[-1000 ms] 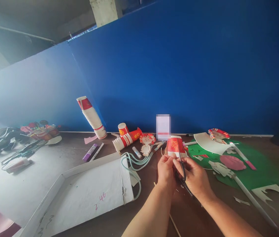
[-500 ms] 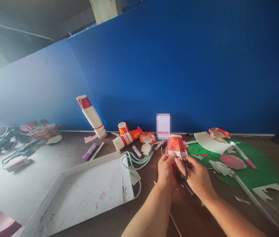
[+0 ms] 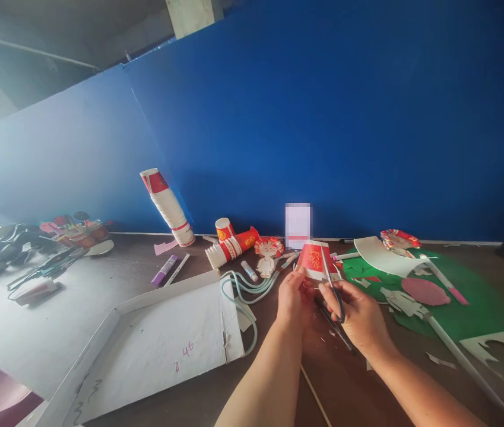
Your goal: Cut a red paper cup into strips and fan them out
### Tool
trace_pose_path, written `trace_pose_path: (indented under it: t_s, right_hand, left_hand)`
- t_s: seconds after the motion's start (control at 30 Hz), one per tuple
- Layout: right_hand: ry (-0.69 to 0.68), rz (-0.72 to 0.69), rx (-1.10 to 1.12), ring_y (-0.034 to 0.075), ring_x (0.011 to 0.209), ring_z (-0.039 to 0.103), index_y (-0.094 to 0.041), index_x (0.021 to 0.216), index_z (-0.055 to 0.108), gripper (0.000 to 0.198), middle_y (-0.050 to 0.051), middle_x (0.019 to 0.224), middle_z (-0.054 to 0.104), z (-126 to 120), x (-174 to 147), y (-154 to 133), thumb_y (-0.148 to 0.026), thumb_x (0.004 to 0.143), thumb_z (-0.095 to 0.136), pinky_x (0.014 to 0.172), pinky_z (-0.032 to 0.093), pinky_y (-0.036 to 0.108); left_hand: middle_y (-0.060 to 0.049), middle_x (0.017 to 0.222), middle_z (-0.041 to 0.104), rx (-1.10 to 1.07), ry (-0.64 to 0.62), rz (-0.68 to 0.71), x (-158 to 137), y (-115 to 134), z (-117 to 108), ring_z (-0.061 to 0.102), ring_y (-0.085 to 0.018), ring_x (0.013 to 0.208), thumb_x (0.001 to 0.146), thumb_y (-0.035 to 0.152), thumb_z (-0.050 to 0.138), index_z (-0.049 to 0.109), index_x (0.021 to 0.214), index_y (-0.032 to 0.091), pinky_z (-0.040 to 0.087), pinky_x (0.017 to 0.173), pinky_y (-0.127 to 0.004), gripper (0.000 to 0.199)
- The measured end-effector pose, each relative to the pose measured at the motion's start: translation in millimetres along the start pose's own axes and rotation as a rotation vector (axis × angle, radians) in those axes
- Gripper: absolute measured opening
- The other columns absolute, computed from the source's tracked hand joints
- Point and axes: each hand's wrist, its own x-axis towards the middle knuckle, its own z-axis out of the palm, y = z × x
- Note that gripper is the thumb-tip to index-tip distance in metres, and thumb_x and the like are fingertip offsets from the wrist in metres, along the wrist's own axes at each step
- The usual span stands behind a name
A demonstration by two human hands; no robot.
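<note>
My left hand [image 3: 295,296] is closed on the lower left side of a red and white paper cup [image 3: 314,260], which is held upside down with gold print on its wall. My right hand [image 3: 358,314] is closed around the dark handles of a pair of scissors [image 3: 337,296]. The blades point up and lie against the right part of the cup; whether they are cutting cannot be made out. Just left of the cup lies a cut-out paper figure [image 3: 266,267] with a red and white fringed head. Pale cords [image 3: 252,286] curl beside it.
An open white box lid [image 3: 154,350] lies left. Behind it are a purple glue stick [image 3: 164,270], a leaning cup stack [image 3: 169,207] and lying cups [image 3: 229,249]. Right, green paper [image 3: 460,273] bears a pink oval [image 3: 425,291], a marker [image 3: 445,281] and scraps. A blue partition [image 3: 323,118] stands behind.
The cup has tilted and turned a little in my left hand, which has shifted slightly left. My right hand and the scissors have moved slightly right. The whole view has shifted a little.
</note>
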Motion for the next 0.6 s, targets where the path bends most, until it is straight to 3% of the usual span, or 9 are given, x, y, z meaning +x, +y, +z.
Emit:
trace_pose_path:
  t_s: [0.13,0.33,0.5,0.6]
  right_hand:
    - [0.000,0.068,0.067,0.011,0.039,0.048,-0.021,0.065,0.061,0.037,-0.003,0.047,0.055,2,-1,-3,-0.057,0.068,0.070,0.037,0.037,0.022]
    - [-0.022,0.189,0.128,0.011,0.043,0.052,-0.020,0.060,0.057,0.036,-0.002,0.053,0.058,3,-2,4,-0.053,0.067,0.072,0.038,0.038,0.020]
    - [-0.069,0.192,0.096,0.013,0.044,0.050,-0.021,0.070,0.060,0.034,-0.002,0.054,0.059,3,1,11,-0.054,0.071,0.069,0.037,0.038,0.022]
    - [-0.129,0.118,0.004,0.013,0.045,0.048,-0.021,0.073,0.061,0.032,-0.003,0.054,0.057,4,3,11,-0.052,0.073,0.068,0.040,0.037,0.022]
  left_hand:
    - [0.005,0.057,0.045,0.059,0.079,0.034,2,4,-2,0.040,-0.004,0.048,0.062,0.031,0.081,0.051,0.065,0.015,0.033,0.049,-0.017,0.034]
    - [0.005,0.054,0.047,0.114,0.068,0.123,7,2,-6,0.042,-0.004,0.048,0.060,0.036,0.082,0.051,0.062,0.014,0.033,0.050,-0.018,0.037]
    - [0.003,0.058,0.053,0.052,0.026,0.082,5,4,-2,0.049,-0.005,0.050,0.061,0.030,0.083,0.056,0.067,0.013,0.040,0.053,-0.017,0.032]
    - [0.001,0.062,0.056,0.001,-0.014,0.056,3,6,1,0.052,-0.006,0.052,0.063,0.027,0.082,0.058,0.072,0.013,0.042,0.052,-0.018,0.029]
